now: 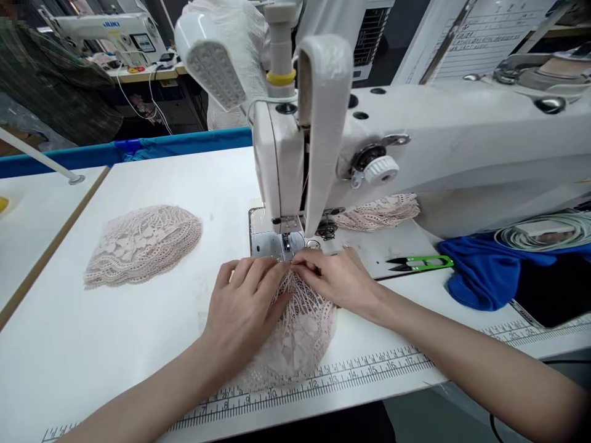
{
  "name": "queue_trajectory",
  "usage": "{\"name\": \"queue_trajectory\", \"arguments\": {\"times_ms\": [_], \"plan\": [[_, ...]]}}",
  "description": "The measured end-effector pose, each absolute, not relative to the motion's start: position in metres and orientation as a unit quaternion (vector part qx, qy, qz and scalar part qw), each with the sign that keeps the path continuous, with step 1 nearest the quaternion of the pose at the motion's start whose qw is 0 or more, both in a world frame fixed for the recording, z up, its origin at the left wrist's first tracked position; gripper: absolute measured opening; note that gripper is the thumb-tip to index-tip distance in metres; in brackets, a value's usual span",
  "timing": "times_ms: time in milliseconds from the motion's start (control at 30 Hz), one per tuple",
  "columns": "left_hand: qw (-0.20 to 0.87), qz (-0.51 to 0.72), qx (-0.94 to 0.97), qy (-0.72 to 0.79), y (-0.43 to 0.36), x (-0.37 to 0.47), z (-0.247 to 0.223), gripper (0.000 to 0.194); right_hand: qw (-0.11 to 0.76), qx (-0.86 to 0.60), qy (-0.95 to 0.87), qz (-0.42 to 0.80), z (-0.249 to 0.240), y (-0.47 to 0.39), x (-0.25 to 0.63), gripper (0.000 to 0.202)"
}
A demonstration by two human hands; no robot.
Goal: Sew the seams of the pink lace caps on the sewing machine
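Left hand (247, 301) over lace (300, 344), right hand (344, 280) pinching its top.

The left forearm (170, 384) slants from seven o'clock; the left hand (247, 298) is palm down, thumb apart, toward one o'clock; the right forearm (455, 341) slants from four o'clock; the right hand (344, 280) pinches toward ten.

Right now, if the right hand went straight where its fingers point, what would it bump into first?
Most likely the left hand. The right hand points across toward it, by the narrow end of the lace. Exact depth is hard to tell.
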State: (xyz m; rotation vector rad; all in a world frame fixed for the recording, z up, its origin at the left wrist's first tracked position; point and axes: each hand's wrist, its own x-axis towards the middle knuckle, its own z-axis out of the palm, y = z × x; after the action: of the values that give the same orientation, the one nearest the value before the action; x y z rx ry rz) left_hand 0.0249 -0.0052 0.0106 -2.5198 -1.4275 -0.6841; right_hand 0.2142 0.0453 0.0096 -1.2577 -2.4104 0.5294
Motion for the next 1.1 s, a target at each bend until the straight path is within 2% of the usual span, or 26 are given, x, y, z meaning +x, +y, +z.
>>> {"name": "queue_trajectory", "arguments": {"times_ms": [133,233,400,533,1100], "plan": [[0.161,-0.219,-0.872,-0.408,-0.011,0.027,0.011,0.025,0.168,-0.475,-0.855,0.125,0.007,0.047,0.212,0.026],[0.158,-0.186,-0.885,-0.398,-0.013,0.028,0.008,0.028,0.15,-0.465,-0.871,0.047,0.008,0.05,0.214,0.034],[0.139,-0.188,-0.883,-0.408,-0.005,0.027,0.006,0.028,0.144,-0.391,-0.905,-0.08,0.01,0.048,0.224,0.028],[0.137,-0.194,-0.877,-0.417,0.0,0.027,0.009,0.029,0.156,-0.368,-0.913,-0.084,0.007,0.041,0.224,0.028],[0.146,-0.178,-0.867,-0.442,0.005,0.03,0.005,0.038,0.099,-0.399,-0.908,-0.084,0.003,0.046,0.221,0.025]]}}
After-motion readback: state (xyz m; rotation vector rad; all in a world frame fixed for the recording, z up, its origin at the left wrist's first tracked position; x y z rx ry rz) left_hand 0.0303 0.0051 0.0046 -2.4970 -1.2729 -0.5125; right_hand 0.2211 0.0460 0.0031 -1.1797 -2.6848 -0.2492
